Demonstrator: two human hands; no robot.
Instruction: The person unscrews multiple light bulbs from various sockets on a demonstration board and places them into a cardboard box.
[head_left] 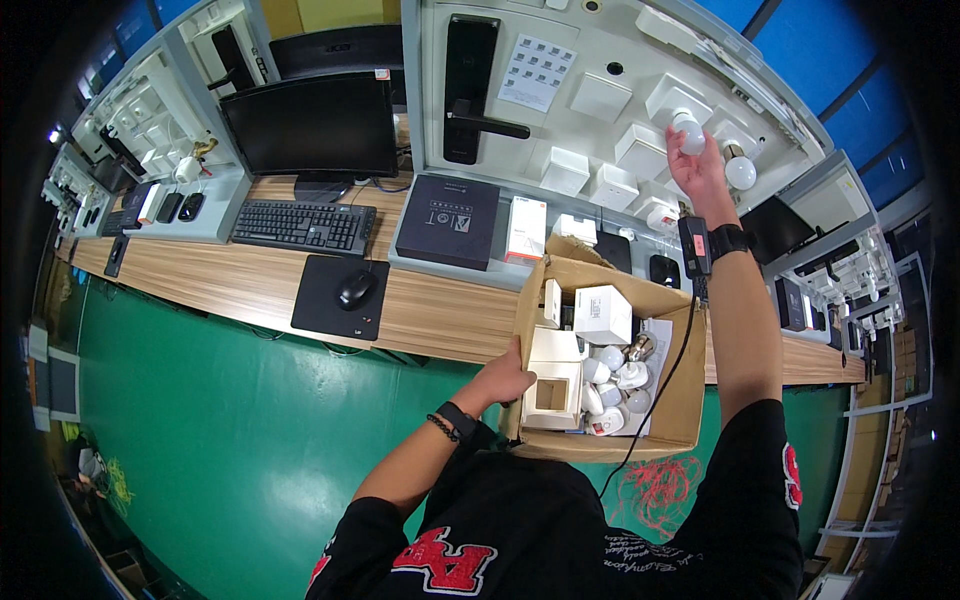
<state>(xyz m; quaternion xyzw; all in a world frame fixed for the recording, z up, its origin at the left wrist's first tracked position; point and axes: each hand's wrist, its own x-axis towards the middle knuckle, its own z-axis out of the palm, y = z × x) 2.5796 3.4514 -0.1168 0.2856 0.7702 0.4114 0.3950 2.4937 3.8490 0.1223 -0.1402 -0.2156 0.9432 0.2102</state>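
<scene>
My right hand is raised to the upright display panel, its fingers closed around a white light bulb. That bulb sits at a white square socket base; whether it is threaded in I cannot tell. Just right of it, a second bulb is mounted on the panel. With my left hand I grip the left wall of an open cardboard box held against my body. Inside the box lie several loose bulbs, a white carton and an opened white box.
A black door lock and several white square modules are fixed to the panel. Below stand a black box and a white carton. Leftward are a monitor, keyboard and mouse. A black cable hangs across the cardboard box.
</scene>
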